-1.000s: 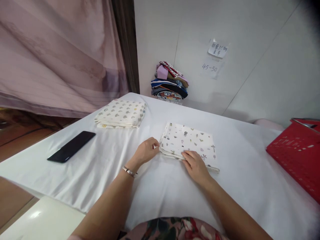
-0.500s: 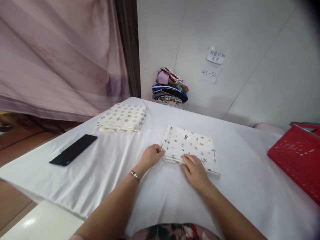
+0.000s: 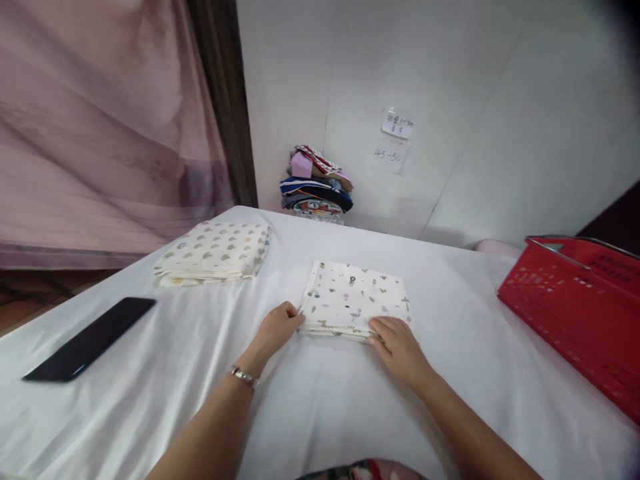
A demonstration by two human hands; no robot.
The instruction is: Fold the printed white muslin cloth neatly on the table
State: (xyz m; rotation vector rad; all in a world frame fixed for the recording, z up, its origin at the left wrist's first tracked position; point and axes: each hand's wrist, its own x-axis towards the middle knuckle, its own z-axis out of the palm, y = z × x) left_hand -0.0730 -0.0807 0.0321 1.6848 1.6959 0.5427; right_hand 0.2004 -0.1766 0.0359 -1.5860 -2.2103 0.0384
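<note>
A folded white cloth (image 3: 350, 293) printed with small plants and animals lies flat on the white-covered table (image 3: 330, 413). My left hand (image 3: 280, 327) has its fingers curled and pinches the cloth's near left corner. At the near right corner, my right hand (image 3: 400, 347) grips the layered front edge, fingers on top and thumb at the front; that corner is hidden beneath it. To the left rests another folded white cloth (image 3: 215, 250) with a grey motif print, and neither hand touches it.
A black phone (image 3: 90, 340) lies at the table's left. On the right stands a red plastic basket (image 3: 575, 307) with a metal handle. Behind the table is a pile of folded fabrics (image 3: 317, 187) against the white wall (image 3: 450, 100). A pink curtain (image 3: 100, 120) hangs at the left.
My view has turned to the right, so things appear shifted left. My right hand has slid rightward along the cloth's front edge to its corner. The left hand stays at the left corner.
</note>
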